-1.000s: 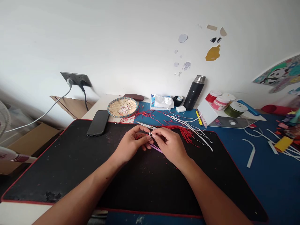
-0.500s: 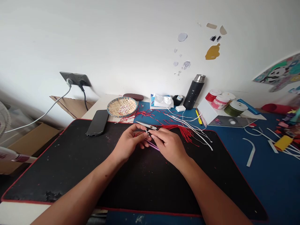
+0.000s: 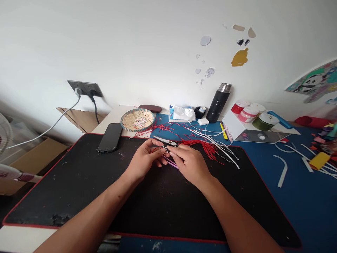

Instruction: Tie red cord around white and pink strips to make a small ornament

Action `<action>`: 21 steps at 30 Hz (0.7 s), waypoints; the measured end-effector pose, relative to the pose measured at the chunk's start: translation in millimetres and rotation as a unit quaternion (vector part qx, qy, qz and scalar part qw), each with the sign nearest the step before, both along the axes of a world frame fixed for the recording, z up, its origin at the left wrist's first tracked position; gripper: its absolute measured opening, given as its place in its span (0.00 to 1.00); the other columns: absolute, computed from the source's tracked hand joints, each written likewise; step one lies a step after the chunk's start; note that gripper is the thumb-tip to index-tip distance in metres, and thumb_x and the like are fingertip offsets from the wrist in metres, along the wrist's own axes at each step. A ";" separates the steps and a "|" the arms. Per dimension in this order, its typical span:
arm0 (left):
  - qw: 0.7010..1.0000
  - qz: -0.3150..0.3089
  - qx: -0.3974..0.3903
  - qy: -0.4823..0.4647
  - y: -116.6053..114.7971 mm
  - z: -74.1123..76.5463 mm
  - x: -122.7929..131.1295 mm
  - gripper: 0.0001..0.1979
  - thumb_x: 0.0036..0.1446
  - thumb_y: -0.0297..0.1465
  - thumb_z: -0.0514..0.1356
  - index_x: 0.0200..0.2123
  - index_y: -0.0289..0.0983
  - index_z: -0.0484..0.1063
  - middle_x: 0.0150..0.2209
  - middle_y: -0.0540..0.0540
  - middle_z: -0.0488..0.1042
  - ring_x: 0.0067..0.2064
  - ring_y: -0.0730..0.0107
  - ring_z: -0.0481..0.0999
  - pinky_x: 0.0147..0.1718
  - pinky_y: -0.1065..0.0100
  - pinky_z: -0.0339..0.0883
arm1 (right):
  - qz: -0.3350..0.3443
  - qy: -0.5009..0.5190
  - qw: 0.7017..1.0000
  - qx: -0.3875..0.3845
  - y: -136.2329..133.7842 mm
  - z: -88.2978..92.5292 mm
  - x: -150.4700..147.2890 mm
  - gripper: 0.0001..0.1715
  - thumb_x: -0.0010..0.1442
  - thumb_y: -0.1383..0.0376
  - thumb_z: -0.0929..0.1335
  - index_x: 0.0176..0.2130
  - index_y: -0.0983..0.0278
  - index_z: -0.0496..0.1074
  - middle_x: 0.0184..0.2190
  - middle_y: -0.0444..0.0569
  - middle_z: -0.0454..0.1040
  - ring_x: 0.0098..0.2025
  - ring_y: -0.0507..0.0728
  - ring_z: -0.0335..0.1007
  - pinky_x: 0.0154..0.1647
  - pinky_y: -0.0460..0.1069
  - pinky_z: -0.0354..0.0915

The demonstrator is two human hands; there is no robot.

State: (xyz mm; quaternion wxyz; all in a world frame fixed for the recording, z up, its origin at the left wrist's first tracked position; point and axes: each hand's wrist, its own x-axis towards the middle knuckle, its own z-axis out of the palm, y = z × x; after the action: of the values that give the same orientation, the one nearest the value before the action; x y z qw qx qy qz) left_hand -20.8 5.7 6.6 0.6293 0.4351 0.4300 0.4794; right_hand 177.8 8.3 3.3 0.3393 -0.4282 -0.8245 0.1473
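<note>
Over the black mat (image 3: 158, 200), both hands meet around a small looped white cord (image 3: 165, 150). My left hand (image 3: 146, 157) pinches it between thumb and fingers. From the other side, the closed fingers of my right hand (image 3: 190, 160) grip the same cord. Just below the fingertips a thin purple stick (image 3: 171, 163) lies between the hands; whether it is held I cannot tell. Behind the fingers are scissors (image 3: 168, 142), their blades pointing left and their handles partly hidden. A bundle of red cords (image 3: 207, 147) lies beyond my right hand.
A phone (image 3: 110, 138) and a woven basket (image 3: 126, 121) with small red-and-white pieces are at the left. White cords (image 3: 210, 137), a yellow cutter (image 3: 223, 131), a tissue pack (image 3: 181, 114), a black flask (image 3: 219, 103) and paint jars (image 3: 265, 121) stand or lie behind.
The hands stay almost in place, with only slight finger movement around the white cord. The view has shifted very slightly.
</note>
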 end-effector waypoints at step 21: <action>0.999 0.006 -0.010 -0.037 1.5 -2.2 0.1 0.25 0.49 0.39 0.77 0.41 0.37 0.68 0.30 0.45 0.84 0.25 0.68 0.81 0.22 0.73 0.69 | 0.007 0.065 0.997 -0.029 -0.7 1.5 -3.8 0.18 0.72 0.67 0.66 0.55 0.60 0.82 0.45 0.53 0.85 0.46 0.60 0.82 0.47 0.52 0.73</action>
State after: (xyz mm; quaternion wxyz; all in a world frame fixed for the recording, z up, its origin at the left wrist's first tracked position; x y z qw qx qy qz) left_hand -20.7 7.2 4.4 0.6459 0.4081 0.4140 0.4949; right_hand 174.0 7.5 4.8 0.3786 -0.4217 -0.7991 0.2007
